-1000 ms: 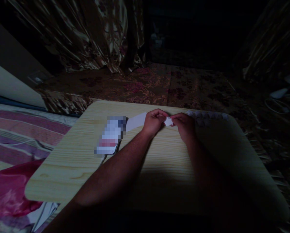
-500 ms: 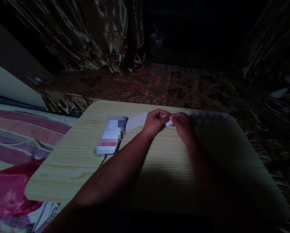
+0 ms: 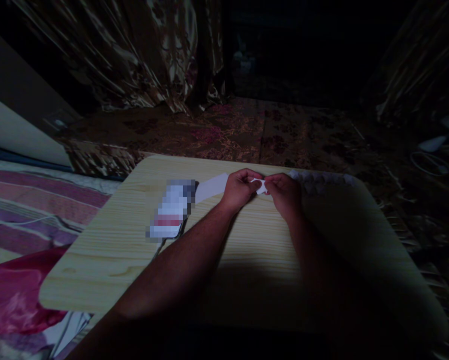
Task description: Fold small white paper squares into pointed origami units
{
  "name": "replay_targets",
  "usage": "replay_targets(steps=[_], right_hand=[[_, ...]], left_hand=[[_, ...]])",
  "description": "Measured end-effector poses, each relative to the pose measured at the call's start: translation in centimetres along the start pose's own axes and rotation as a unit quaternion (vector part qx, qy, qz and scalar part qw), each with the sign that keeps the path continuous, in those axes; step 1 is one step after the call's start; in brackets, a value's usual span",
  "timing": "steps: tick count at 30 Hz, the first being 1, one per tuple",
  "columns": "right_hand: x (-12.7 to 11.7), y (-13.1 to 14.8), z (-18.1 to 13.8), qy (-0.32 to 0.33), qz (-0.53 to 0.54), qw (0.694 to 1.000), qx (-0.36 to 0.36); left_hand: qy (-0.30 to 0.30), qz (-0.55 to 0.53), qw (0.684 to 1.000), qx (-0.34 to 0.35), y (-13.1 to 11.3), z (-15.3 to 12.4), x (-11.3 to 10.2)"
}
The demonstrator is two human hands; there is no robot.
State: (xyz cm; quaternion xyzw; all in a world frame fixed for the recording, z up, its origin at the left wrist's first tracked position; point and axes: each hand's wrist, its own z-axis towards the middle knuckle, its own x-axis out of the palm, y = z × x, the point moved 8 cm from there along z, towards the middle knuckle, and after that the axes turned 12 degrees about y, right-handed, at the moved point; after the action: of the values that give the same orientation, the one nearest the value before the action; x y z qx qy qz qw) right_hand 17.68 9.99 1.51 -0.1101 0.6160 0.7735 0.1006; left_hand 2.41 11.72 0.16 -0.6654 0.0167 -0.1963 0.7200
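Observation:
Between my fingertips is a small piece of white paper (image 3: pixel 261 187), held over the far half of the wooden table (image 3: pixel 254 240). My left hand (image 3: pixel 241 187) pinches its left side, thumb on top. On the right side, my right hand (image 3: pixel 284 192) grips it with thumb and forefinger. Both hands are closed and nearly meet; the fingers hide part of the paper and its folds. A flat white sheet (image 3: pixel 212 187) lies just left of my left hand. Several small pale folded pieces (image 3: pixel 322 179) sit in rows beyond my right hand.
A phone (image 3: pixel 171 210), its screen blurred out, lies left of my forearm with a cable running from it. At the left are a striped bedspread (image 3: pixel 29 200) and a shiny red cloth (image 3: pixel 25 290). Patterned curtains (image 3: pixel 164 50) hang behind. The right side is dark.
The fingers have shifted slightly on the small paper, and more of its white face shows between them. The phone, the sheet and the folded pieces stay where they were.

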Motion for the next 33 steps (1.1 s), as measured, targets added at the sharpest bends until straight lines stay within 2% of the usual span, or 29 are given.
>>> replay_targets(steps=[12,21,33], right_hand=[[-0.2,0.4,0.2,-0.007,-0.030,1.000,-0.004],[0.1,-0.6,0.4,0.015,0.058,0.998,0.029],[0.1,-0.6,0.4,0.010,0.055,0.998,0.031]], left_hand=[[-0.022,0.009,0.999,0.036,-0.8,-0.2,-0.2],[-0.026,0.009,0.999,0.044,-1.0,-0.1,-0.1],[-0.026,0.013,0.999,0.026,-0.7,-0.1,-0.2]])
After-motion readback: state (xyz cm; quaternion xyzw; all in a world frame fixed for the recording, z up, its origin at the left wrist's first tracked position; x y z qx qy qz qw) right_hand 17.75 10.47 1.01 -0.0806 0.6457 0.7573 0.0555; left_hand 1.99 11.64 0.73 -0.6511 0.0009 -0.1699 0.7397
